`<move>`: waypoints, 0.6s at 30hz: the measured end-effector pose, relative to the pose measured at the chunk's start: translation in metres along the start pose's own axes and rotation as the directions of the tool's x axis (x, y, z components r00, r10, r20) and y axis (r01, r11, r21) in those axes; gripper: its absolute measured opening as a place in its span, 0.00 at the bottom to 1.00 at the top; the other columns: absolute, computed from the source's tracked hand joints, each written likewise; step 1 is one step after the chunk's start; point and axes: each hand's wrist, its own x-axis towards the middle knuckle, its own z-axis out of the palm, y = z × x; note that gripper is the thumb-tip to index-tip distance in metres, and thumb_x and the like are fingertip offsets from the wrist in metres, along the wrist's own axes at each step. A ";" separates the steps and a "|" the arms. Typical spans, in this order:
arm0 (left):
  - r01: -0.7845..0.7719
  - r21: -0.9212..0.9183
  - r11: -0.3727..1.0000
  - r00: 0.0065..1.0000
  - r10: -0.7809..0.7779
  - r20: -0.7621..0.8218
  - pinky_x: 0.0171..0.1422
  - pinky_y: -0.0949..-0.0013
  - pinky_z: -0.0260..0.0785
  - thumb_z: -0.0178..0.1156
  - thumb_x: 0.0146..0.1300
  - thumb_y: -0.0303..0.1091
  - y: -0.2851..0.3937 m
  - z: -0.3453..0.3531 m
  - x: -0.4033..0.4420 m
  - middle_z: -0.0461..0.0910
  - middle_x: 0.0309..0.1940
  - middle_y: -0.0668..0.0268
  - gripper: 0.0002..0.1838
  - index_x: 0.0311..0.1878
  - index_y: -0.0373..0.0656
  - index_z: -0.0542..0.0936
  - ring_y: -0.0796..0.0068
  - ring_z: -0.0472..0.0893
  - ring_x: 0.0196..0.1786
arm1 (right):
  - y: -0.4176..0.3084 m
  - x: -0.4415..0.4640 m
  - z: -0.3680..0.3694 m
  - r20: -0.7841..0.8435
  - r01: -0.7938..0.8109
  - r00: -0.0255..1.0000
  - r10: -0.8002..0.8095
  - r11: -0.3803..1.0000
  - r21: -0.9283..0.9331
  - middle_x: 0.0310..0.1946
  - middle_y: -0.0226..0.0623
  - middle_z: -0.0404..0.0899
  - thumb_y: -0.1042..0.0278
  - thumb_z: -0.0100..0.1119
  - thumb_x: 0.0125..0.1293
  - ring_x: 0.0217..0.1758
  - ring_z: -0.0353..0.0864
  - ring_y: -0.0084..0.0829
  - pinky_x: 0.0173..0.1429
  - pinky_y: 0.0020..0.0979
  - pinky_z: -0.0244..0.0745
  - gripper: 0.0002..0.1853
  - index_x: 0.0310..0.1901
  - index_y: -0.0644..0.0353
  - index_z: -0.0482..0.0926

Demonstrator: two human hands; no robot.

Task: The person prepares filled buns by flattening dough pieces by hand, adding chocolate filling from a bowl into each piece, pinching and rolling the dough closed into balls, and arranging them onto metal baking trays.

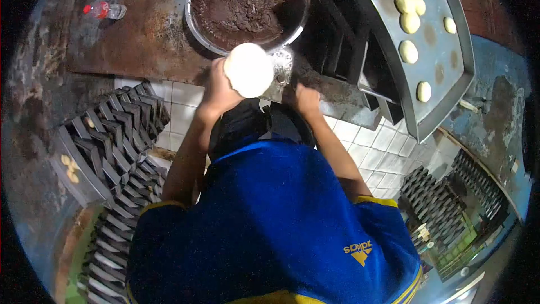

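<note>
A round, flat piece of pale dough [248, 71] rests in my left hand [220, 91], whose fingers wrap its left side, near the front rim of a big metal bowl. Dark brown paste fills the bowl [305, 8]. My right hand [307, 101] is at the table's front edge, to the right of the dough, with its fingers curled. Something dark and thin is beside those fingers, too small to make out. Between my hands and beyond them lies a whitish, floury patch on the table [282, 59].
A metal tray [419, 114] with several dough balls [409, 52] sits on stacked trays at the right. A small bottle [107, 10] with a red cap lies at the back left. Stacked dark trays [112, 129] stand at the left, more [436, 202] at the lower right.
</note>
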 end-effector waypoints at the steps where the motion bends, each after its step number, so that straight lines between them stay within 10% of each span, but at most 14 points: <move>1: 0.043 0.034 0.999 0.999 -0.042 -0.013 0.58 0.59 0.80 0.81 0.50 0.36 -0.009 -0.013 -0.003 0.87 0.54 0.48 0.32 0.58 0.36 0.83 0.49 0.87 0.53 | 0.003 0.004 0.008 0.012 0.027 1.000 -0.026 0.999 -0.031 0.53 0.58 0.85 0.63 0.48 0.76 0.52 0.88 0.57 0.57 0.58 0.81 0.13 0.50 0.58 0.82; 4: 0.011 -0.024 1.000 0.992 -0.014 -0.123 0.57 0.57 0.81 0.81 0.48 0.30 -0.032 -0.057 -0.018 0.88 0.50 0.50 0.29 0.55 0.35 0.83 0.55 0.89 0.51 | 0.004 -0.010 0.010 -0.102 0.175 0.980 -0.172 0.984 0.026 0.54 0.55 0.85 0.66 0.47 0.75 0.48 0.89 0.57 0.54 0.55 0.83 0.14 0.52 0.57 0.82; 6: 0.176 -0.501 0.847 0.948 -0.283 -0.144 0.59 0.59 0.80 0.81 0.50 0.26 -0.060 -0.066 -0.028 0.87 0.53 0.53 0.30 0.58 0.34 0.81 0.61 0.87 0.54 | -0.009 -0.015 -0.029 -0.250 0.299 0.930 -0.271 0.951 0.080 0.53 0.55 0.86 0.66 0.47 0.75 0.46 0.89 0.57 0.53 0.53 0.84 0.15 0.54 0.56 0.82; 8: 0.235 0.194 0.952 0.931 -0.163 -0.325 0.63 0.60 0.79 0.80 0.52 0.25 -0.090 -0.080 -0.035 0.85 0.56 0.53 0.34 0.63 0.35 0.77 0.62 0.86 0.58 | -0.038 -0.021 -0.099 -0.443 0.492 0.800 -0.406 0.865 0.096 0.51 0.53 0.86 0.70 0.47 0.74 0.48 0.89 0.55 0.54 0.52 0.84 0.18 0.60 0.55 0.82; 9: 0.156 -0.390 0.907 0.919 -0.278 -0.281 0.65 0.58 0.77 0.77 0.56 0.24 -0.125 -0.071 -0.036 0.82 0.59 0.52 0.35 0.67 0.35 0.73 0.59 0.84 0.61 | -0.048 -0.019 -0.124 -0.506 0.519 0.746 -0.434 0.854 0.033 0.51 0.54 0.86 0.71 0.47 0.74 0.50 0.88 0.54 0.54 0.51 0.85 0.19 0.61 0.54 0.82; 10: 0.155 -0.392 0.907 0.917 -0.280 -0.284 0.65 0.58 0.77 0.77 0.56 0.24 -0.126 -0.077 -0.038 0.82 0.59 0.52 0.35 0.67 0.35 0.73 0.59 0.84 0.61 | -0.058 -0.014 -0.147 -0.565 0.540 0.684 -0.461 0.841 -0.032 0.51 0.54 0.85 0.72 0.47 0.73 0.52 0.88 0.53 0.53 0.50 0.85 0.21 0.62 0.53 0.82; 14: 0.170 -0.393 0.904 0.869 -0.325 -0.373 0.68 0.58 0.76 0.72 0.60 0.20 -0.131 -0.090 -0.049 0.81 0.61 0.52 0.32 0.68 0.37 0.73 0.59 0.83 0.62 | -0.101 0.035 -0.193 -0.373 0.463 0.783 -0.497 0.867 -0.183 0.60 0.53 0.81 0.71 0.52 0.71 0.54 0.87 0.52 0.53 0.47 0.86 0.18 0.59 0.53 0.85; 18: 0.247 -0.439 0.864 0.834 -0.420 -0.358 0.68 0.59 0.75 0.71 0.60 0.19 -0.071 -0.087 -0.034 0.81 0.62 0.53 0.32 0.68 0.37 0.73 0.59 0.83 0.62 | -0.096 0.097 -0.153 -0.403 0.560 0.611 -0.682 0.731 -0.389 0.53 0.49 0.83 0.69 0.51 0.72 0.47 0.88 0.49 0.50 0.45 0.86 0.15 0.53 0.57 0.85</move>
